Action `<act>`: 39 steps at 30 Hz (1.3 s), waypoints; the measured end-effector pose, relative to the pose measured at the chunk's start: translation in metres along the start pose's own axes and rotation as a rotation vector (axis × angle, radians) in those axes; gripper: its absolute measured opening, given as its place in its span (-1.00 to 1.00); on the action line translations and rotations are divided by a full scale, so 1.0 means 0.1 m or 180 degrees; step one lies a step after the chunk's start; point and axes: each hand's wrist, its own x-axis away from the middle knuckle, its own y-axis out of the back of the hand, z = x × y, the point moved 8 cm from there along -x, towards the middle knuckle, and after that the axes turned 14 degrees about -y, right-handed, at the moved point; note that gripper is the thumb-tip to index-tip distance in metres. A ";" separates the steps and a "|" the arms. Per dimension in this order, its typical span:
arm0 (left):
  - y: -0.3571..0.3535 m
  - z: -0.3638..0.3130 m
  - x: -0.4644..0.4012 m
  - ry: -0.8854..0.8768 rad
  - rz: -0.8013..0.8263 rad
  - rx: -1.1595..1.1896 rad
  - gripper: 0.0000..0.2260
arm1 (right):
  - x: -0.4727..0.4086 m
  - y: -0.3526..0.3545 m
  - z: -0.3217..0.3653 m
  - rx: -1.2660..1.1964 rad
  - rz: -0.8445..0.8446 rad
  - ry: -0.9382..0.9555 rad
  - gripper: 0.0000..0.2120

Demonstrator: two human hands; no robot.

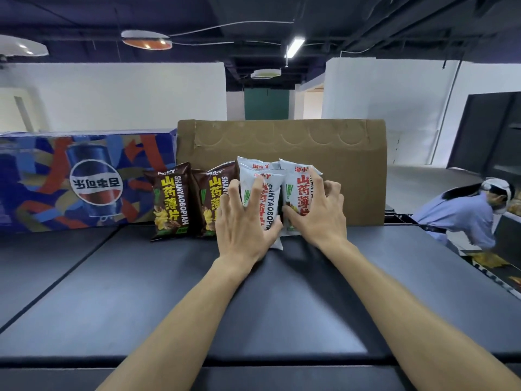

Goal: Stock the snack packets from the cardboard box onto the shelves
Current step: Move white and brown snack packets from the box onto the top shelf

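Observation:
Two brown snack packets (171, 201) stand upright on the dark shelf top (169, 292), leaning against a flattened cardboard box (355, 176). To their right stand white snack packets (272, 198). My left hand (242, 221) grips the front white packet, fingers spread over its face. My right hand (318, 213) holds the right white packet (293, 190) from its right side. More white packets stand partly hidden behind these two.
A blue Pepsi carton (84, 179) stands at the back left, touching the cardboard. At the right edge a person in a light blue shirt (462, 218) bends over a lower shelf (496, 266). White partition walls stand beyond.

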 end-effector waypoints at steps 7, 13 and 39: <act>0.07 -0.04 0.01 -0.0073 0.0061 0.0001 -0.34 | 0.05 0.01 0.00 -0.0085 0.0120 -0.0013 -0.21; 0.07 -0.04 0.00 -0.0111 0.0031 0.0057 -0.34 | 0.06 0.01 0.00 -0.0087 0.0144 -0.0003 -0.23; 1.02 -0.73 0.50 -0.1202 0.0371 -0.0020 -0.58 | 1.32 0.75 0.06 0.1118 0.0168 0.0117 -0.50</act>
